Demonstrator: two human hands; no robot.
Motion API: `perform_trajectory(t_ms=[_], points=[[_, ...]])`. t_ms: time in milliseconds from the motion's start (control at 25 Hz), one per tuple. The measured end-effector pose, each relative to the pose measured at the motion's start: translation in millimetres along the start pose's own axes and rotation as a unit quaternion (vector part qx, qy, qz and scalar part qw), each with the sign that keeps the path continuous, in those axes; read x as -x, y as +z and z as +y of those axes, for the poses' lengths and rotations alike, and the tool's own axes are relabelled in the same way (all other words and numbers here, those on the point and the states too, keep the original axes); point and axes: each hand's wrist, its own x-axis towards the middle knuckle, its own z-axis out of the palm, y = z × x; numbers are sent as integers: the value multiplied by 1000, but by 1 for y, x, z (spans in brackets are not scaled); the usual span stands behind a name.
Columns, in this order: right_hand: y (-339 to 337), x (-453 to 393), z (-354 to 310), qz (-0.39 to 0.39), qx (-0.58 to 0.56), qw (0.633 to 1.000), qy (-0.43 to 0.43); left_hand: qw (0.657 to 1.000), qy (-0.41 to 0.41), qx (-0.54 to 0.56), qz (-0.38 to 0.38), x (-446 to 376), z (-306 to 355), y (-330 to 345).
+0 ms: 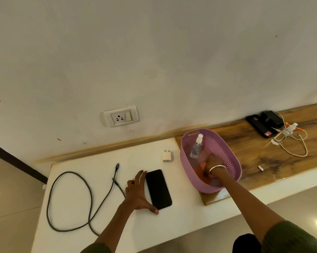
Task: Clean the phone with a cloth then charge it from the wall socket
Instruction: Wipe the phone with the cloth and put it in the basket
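While the left hand [138, 193], fingers spread, touches the glossy black phone [158, 189] lying flat on the white table [181, 212], the right hand [212, 166] is in the basket [190, 168] on orange cloth [202, 166]; its fingers' grip cannot be told. Beyond, the wall socket [121, 116].

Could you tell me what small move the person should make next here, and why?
Probably lift the orange cloth out of the purple basket: the right hand is already down on it beside the spray bottle, while the left hand rests at the edge of the phone, which lies unwiped on the white table.
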Motion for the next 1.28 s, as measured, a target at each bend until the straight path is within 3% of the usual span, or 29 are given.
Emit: perform_trajectory(t_ms=[120,240,360,520,720,880,1040,1160,1280], points=[[-20,16,3,14,-26,999,-29,1000,1,3,3,0,1,0],[-42,38,6,115,-74,990,-47,1000,12,2,-2,1,1,0],[-66,66,-1,229,-150,959,-66,1000,17,-13,-4,3,0,2],[-81,111,-51,322,-213,904,-184,1000,14,-6,2,2,1,2],[-10,120,-111,196,-205,920,-271,1000,8,-7,12,0,-1,7],[60,91,-113,52,-135,961,-235,1000,6,-2,15,-3,-4,11],[103,69,-110,34,-104,963,-245,1000,15,7,19,-3,-8,13],[121,58,-109,76,-31,968,-235,1000,18,8,24,-4,-8,13],[125,54,-112,19,-73,965,-250,1000,17,11,24,-5,-10,14]])
